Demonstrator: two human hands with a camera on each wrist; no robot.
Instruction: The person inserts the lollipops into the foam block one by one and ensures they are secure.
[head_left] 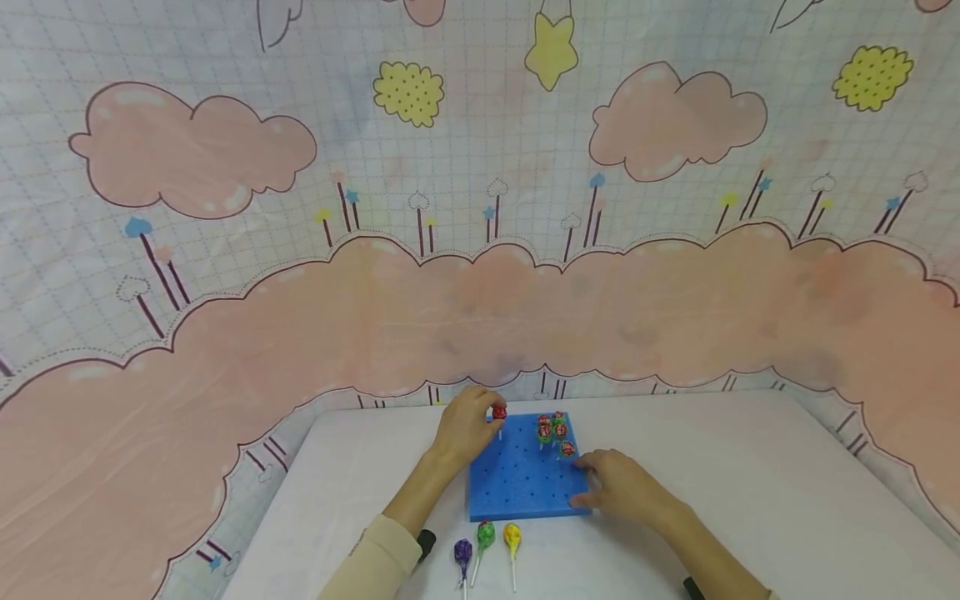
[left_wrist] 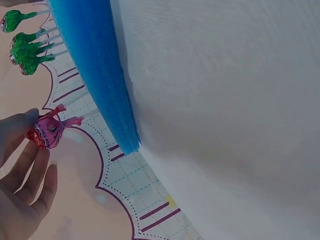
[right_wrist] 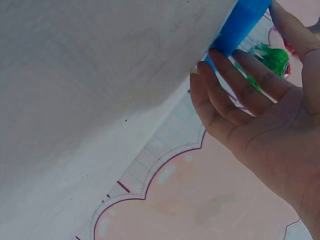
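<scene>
From the head view, the left hand [head_left: 465, 427] pinches a red lollipop [head_left: 498, 412] over the far-left part of the blue foam board [head_left: 517, 492], while the right hand [head_left: 618, 487] presses the board's right edge, fingers fairly straight. A tilted stick could miss its hole. In the left wrist view, fingers [left_wrist: 20, 130] clamp the wrapper. The right wrist view shows the white table [right_wrist: 90, 75] and a pink cloud backdrop [right_wrist: 200, 200].
</scene>
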